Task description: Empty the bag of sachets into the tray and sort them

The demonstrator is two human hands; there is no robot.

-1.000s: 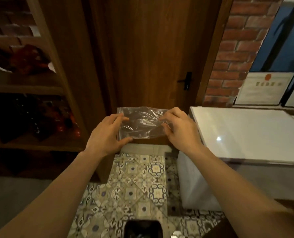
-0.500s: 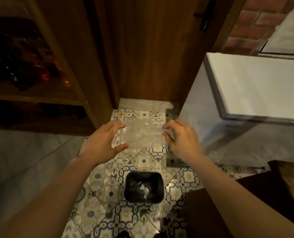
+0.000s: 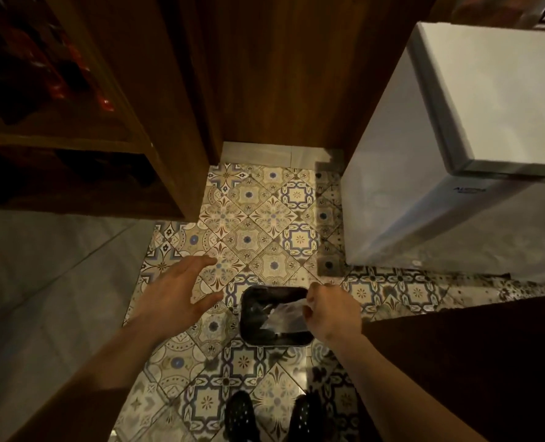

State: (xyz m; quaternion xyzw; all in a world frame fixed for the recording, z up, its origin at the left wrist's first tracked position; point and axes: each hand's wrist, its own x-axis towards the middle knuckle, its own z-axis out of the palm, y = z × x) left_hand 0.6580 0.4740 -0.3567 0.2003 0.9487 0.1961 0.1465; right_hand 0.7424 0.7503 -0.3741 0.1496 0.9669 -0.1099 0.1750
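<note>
Dim warm light: patterned tile floor [image 3: 258, 231] in the middle, plain grey floor [image 3: 41, 282] at left, wooden door [image 3: 280, 68] ahead, dark wooden shelf unit [image 3: 73, 148] at left, white chest freezer [image 3: 456, 154] at right, dark counter [image 3: 471, 362] at lower right.

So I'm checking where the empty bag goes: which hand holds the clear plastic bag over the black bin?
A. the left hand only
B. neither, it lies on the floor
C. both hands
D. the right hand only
D: the right hand pinches the clear plastic bag above the black bin, while the left hand is spread open, apart from it.
</note>
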